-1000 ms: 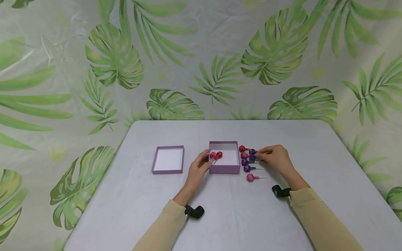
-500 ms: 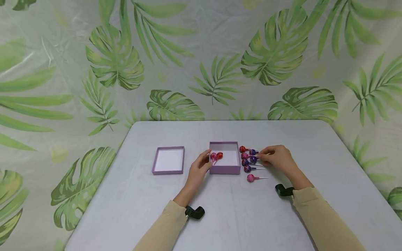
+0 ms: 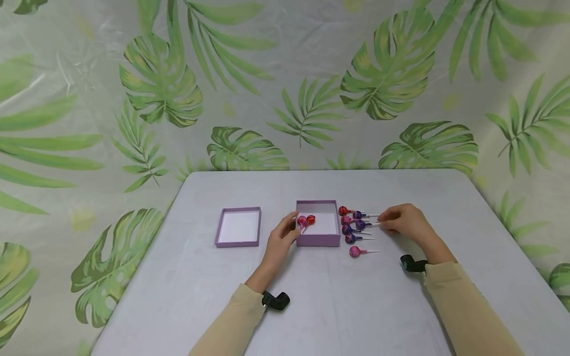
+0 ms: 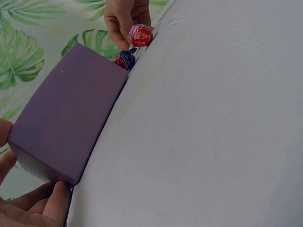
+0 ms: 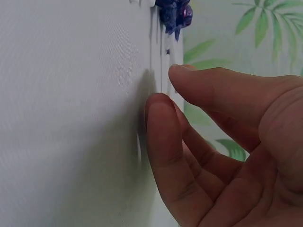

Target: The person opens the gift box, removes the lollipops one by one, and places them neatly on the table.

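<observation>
My left hand (image 3: pixel 279 242) grips the left side of a purple open-topped box (image 3: pixel 318 240). Its fingertips (image 4: pixel 59 194) touch the box's corner in the left wrist view. Inside the box lie a pink lollipop (image 3: pixel 302 220) and a red lollipop (image 3: pixel 310 220). To the right of the box, my right hand (image 3: pixel 407 221) pinches the stick end of a purple lollipop (image 3: pixel 360 225), thumb and index finger close together. Another purple lollipop (image 3: pixel 357 214) lies just behind it. The right wrist view shows purple wrappers (image 5: pixel 174 14) beyond the fingertips.
A shallow purple lid (image 3: pixel 237 244) with a white inside lies left of the box. Several more lollipops rest beside the box, among them a red one (image 3: pixel 342 210) and a pink one (image 3: pixel 354 251) nearest the front. A leaf-print sheet (image 3: pixel 307 118) hangs behind the white table (image 3: pixel 320 301).
My right hand has moved right, from near the wrapped head to the stick end, and the purple lollipop has shifted slightly right. My left hand and the box stay put.
</observation>
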`<state>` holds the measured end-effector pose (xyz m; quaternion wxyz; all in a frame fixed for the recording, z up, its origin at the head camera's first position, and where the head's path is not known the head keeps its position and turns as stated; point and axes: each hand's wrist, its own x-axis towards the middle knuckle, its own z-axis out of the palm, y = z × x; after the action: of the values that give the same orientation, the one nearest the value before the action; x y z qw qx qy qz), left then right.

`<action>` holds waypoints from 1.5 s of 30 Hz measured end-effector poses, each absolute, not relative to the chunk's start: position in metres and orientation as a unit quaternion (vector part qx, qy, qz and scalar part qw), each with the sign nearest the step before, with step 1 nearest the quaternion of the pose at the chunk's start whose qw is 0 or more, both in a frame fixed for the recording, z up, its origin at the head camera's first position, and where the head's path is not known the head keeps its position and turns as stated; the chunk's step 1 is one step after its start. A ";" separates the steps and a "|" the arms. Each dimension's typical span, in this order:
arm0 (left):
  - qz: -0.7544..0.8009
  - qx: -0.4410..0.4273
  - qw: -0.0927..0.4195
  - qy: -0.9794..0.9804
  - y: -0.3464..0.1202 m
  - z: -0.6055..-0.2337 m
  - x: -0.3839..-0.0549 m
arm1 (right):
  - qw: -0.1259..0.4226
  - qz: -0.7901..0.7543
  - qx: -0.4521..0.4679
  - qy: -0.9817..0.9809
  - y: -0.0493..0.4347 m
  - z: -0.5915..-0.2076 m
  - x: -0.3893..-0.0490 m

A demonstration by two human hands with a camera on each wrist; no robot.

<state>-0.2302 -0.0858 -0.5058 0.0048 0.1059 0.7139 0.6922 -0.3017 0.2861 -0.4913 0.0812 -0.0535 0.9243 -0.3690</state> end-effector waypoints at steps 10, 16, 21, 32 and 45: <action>0.691 0.107 0.005 0.715 -0.085 -0.505 -0.230 | 0.080 -0.340 -0.053 0.936 0.287 -0.494 -0.304; 0.696 0.099 0.006 0.712 -0.085 -0.506 -0.231 | 0.067 -0.320 -0.062 0.943 0.285 -0.496 -0.306; 0.697 0.094 0.010 0.711 -0.085 -0.506 -0.232 | 0.052 -0.306 -0.073 0.948 0.285 -0.499 -0.309; 0.692 0.097 0.016 0.715 -0.086 -0.505 -0.231 | 0.039 -0.299 -0.086 0.950 0.279 -0.497 -0.307; 0.694 0.099 0.019 0.713 -0.087 -0.514 -0.238 | 0.036 -0.275 -0.084 0.957 0.276 -0.484 -0.303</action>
<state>-0.2377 -0.0873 -0.5136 0.0190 0.0987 0.7131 0.6938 -0.3033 0.2756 -0.4842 0.0361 -0.0840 0.9569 -0.2755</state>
